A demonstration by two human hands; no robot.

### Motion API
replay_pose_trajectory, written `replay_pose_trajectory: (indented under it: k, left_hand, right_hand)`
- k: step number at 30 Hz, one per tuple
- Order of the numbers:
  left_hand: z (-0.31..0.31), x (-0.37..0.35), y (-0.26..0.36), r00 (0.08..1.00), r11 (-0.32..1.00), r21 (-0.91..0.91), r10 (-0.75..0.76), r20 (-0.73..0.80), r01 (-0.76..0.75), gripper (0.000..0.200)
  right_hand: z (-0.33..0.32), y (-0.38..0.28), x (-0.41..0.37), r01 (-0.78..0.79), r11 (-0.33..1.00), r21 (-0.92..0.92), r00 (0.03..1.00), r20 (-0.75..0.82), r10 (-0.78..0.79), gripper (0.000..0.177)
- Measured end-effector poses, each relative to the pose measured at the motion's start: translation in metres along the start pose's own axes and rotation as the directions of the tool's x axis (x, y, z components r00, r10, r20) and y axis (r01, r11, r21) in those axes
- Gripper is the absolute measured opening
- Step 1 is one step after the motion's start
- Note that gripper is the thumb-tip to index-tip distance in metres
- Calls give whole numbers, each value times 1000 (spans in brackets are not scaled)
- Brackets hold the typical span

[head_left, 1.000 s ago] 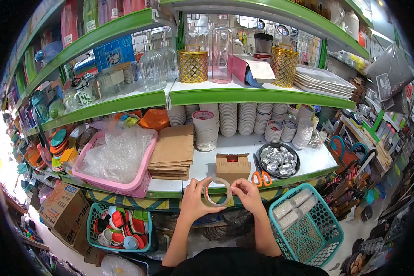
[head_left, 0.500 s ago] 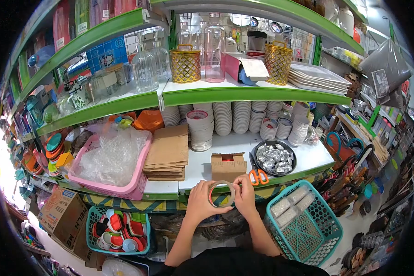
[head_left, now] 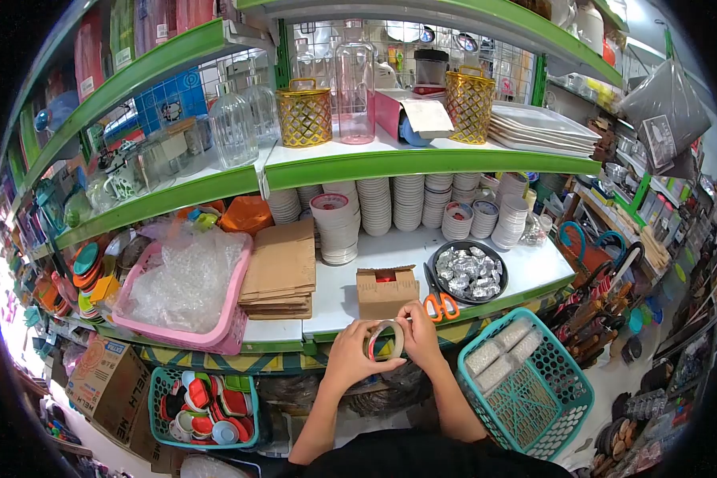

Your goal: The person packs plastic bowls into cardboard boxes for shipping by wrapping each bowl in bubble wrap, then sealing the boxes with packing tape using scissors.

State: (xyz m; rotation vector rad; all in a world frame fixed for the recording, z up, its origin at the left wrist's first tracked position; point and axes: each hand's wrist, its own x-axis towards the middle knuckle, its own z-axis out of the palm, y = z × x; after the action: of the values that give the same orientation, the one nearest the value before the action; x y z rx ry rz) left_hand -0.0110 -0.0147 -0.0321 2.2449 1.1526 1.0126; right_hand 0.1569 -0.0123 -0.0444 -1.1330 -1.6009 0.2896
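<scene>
Both hands have closed in since the earlier frames, and the tape roll has turned from face-on to nearly edge-on. Now the left hand clasps the roll from below, fingers wrapped round its rim. The right hand pinches the rim from the other side, thumb on top. The roll is held in the air just before the front edge of the shelf, below the box. The scissors lie beside the box, near the same edge. The step in hand appears to be finding the free end. It is best done with the left hand holding the roll steady while the right thumbnail travels slowly round the rim. The end should then be lifted squarely so it does not split.
</scene>
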Motion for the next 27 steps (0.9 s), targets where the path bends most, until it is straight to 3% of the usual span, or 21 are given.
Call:
replay_pose_trajectory:
  k: [1,3,7,9,16,18,21,27]
  left_hand:
    - [0,1,2,1000,1000,-2,1,3,-1,82]
    - [-3,2,9,986,965,-210,-138,93,155,82]
    - [-1,3,15,991,981,-151,-114,69,123,81]
    - [1,5,15,970,956,-194,-191,153,219,80]
    - [28,9,-2,996,947,-316,-78,-47,60,73]
    - [34,11,-7,988,914,-376,-148,41,153,68]
    - [35,16,-2,971,831,-510,-239,31,221,63]
    - [41,32,-17,931,745,-581,-358,68,328,71]
  right_hand:
    - [-1,0,1,-3,1000,-2,1000,-1,3,11]
    - [0,-2,3,-8,1000,-26,1000,5,9,11]
    - [4,4,6,24,999,-44,1000,1,-24,10]
    - [4,5,8,31,997,-76,999,-30,-33,10]
    - [9,14,20,79,991,-108,996,-43,-84,13]
    - [11,17,25,151,974,-169,982,-86,-167,14]
    - [10,17,38,220,948,-232,965,-92,-246,15]
    - [22,34,61,309,914,-263,941,-57,-334,16]
